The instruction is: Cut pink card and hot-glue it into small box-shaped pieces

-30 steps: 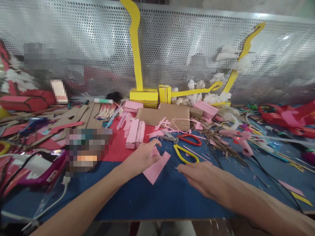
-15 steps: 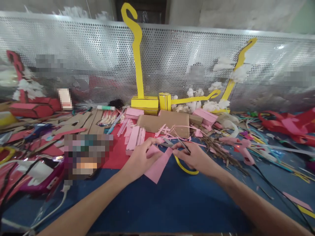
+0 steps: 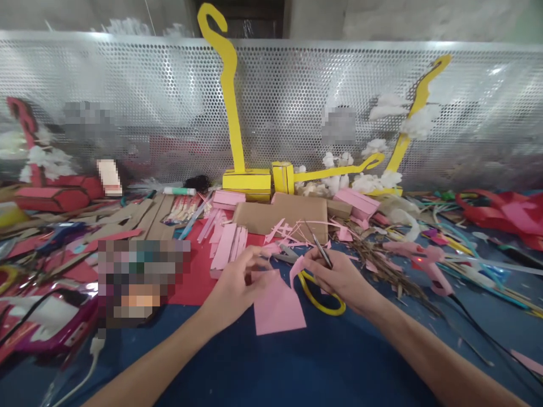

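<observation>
A sheet of pink paper (image 3: pixel 280 310) is pinched in my left hand (image 3: pixel 237 288) above the blue table. My right hand (image 3: pixel 335 277) grips a slim pointed metal tool (image 3: pixel 314 237), whose exact kind I cannot tell. Its thumb and finger also pinch a narrow curled strip (image 3: pixel 296 272) at the sheet's right side, which bends away from the rest. Under and beside that hand lie yellow-handled scissors (image 3: pixel 324 308), their grey blades pointing left behind the paper.
Pink paper boxes (image 3: pixel 224 246), brown cardboard (image 3: pixel 280 215) and pink scraps lie behind my hands. A pink glue gun (image 3: pixel 428 263) with a lit red light rests right, beside dry twigs (image 3: pixel 382 263). Yellow hook-shaped pieces (image 3: pixel 233 113) stand before a perforated metal panel (image 3: pixel 169 102).
The pink sheet has turned and its lower edge now faces me. The strip at its right side has curled away from the sheet. The metal tool now points more upright.
</observation>
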Action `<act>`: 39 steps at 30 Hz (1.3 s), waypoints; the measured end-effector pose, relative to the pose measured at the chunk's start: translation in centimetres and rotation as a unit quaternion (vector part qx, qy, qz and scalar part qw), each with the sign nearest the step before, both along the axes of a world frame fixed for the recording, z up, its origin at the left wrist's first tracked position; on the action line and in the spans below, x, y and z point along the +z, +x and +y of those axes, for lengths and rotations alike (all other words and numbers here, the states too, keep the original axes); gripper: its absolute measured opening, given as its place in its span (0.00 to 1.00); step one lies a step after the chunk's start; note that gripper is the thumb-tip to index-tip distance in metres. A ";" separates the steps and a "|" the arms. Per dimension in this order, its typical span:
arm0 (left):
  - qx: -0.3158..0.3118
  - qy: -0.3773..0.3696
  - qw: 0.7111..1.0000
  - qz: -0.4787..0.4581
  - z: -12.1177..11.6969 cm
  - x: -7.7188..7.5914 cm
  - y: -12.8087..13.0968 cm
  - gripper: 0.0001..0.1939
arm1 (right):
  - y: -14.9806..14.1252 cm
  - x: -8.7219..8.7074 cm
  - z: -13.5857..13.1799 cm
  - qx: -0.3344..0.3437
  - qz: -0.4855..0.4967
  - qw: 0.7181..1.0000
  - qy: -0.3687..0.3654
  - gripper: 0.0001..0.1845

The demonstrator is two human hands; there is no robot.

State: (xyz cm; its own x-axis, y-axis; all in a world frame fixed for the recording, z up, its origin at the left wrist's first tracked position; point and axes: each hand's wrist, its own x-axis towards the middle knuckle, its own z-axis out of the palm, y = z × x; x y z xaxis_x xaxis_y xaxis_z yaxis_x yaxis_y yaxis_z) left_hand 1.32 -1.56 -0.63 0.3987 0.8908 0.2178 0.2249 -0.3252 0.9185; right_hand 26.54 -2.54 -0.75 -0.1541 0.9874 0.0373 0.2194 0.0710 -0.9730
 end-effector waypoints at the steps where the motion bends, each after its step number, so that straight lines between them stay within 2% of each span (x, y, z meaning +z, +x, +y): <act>1: 0.001 0.000 1.000 -0.014 0.1 0.0 0.0 0.18 | 0.0 -0.1 0.0 -0.001 0.006 1.000 0.000 0.21; 3: -0.008 -0.021 0.999 -0.038 0.2 -0.2 0.1 0.21 | 0.0 -0.2 -0.1 -0.005 0.018 1.000 -0.001 0.21; 9: -0.043 -0.161 0.981 -0.099 0.2 -0.6 0.6 0.36 | -0.6 0.0 -0.5 -0.020 0.044 0.999 0.009 0.22; 13: -0.036 -0.326 0.915 -0.233 -0.6 0.0 1.1 0.42 | -1.0 -0.1 -0.6 -0.043 0.050 0.998 0.021 0.22; 17: 0.001 -0.407 0.859 -0.310 -1.2 0.0 1.3 0.32 | -0.7 -0.6 -0.3 -0.076 0.040 0.996 0.012 0.20; 19: -0.046 -0.451 0.836 -0.309 -1.2 -0.4 1.4 0.32 | -0.4 -0.8 -0.1 -0.081 0.035 0.996 0.005 0.20; 22: -0.079 -0.465 0.845 -0.251 -1.4 -0.6 1.6 0.30 | -0.2 -0.8 0.1 -0.063 0.029 0.998 0.000 0.21; 25: -0.076 -0.449 0.866 -0.207 -1.6 -0.1 2.0 0.29 | -0.3 -0.6 0.1 -0.038 0.011 0.999 0.012 0.20; 30: -0.038 -0.400 0.896 -0.190 -1.4 0.0 2.6 0.28 | -0.8 0.0 -0.6 -0.004 0.022 1.000 0.021 0.17; 35: 0.000 -0.346 0.920 -0.186 -0.8 -0.8 2.9 0.25 | -1.2 0.4 -1.6 0.032 0.054 0.998 -0.014 0.21; 39: 0.032 -0.285 0.942 -0.176 -0.7 -0.5 2.9 0.21 | -1.3 0.4 -1.7 0.036 0.060 0.998 -0.002 0.20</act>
State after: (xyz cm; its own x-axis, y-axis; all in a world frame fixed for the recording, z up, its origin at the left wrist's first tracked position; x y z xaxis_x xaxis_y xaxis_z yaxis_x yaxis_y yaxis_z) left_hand 4.20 -2.28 -1.13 0.3320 0.9230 -0.1947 -0.1231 0.2470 0.9612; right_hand 25.23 -4.28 -0.34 -0.2187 0.9742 0.0565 0.0964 0.0792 -0.9922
